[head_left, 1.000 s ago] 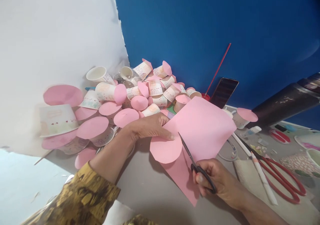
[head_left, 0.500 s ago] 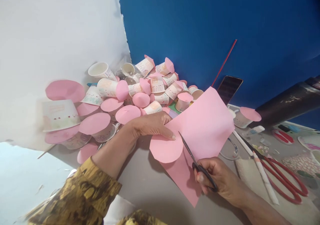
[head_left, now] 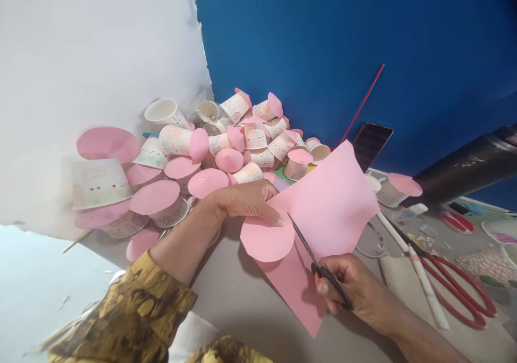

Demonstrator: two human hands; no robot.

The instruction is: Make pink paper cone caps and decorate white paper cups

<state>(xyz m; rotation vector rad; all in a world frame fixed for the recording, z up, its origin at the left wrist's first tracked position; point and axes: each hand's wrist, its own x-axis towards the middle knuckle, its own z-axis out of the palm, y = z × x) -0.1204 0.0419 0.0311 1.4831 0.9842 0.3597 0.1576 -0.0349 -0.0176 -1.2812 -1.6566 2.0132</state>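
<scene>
My left hand (head_left: 248, 201) pinches a sheet of pink paper (head_left: 329, 201), thumb on top, fingers hidden beneath. Under the thumb lies a rounded pink disc (head_left: 269, 239), partly cut out of the sheet or resting on it; the join is covered by my hand. My right hand (head_left: 343, 287) is closed round the black handles of a small pair of scissors (head_left: 309, 250). Their blades point up and left, along the disc's right edge, and look nearly closed. A lower corner of the sheet hangs between my hands.
Paper cups (head_left: 254, 137) with pink discs are heaped behind my left hand. A phone (head_left: 371, 145) leans on the blue wall. At right lie large red-handled scissors (head_left: 460, 282), a white stick (head_left: 428, 287), a cup with a pink disc (head_left: 398, 188) and a black pipe (head_left: 468, 163).
Hardly anything differs. The disc and the sheet's lower corner have shifted slightly, and the view has moved a little. Both hands keep their hold.
</scene>
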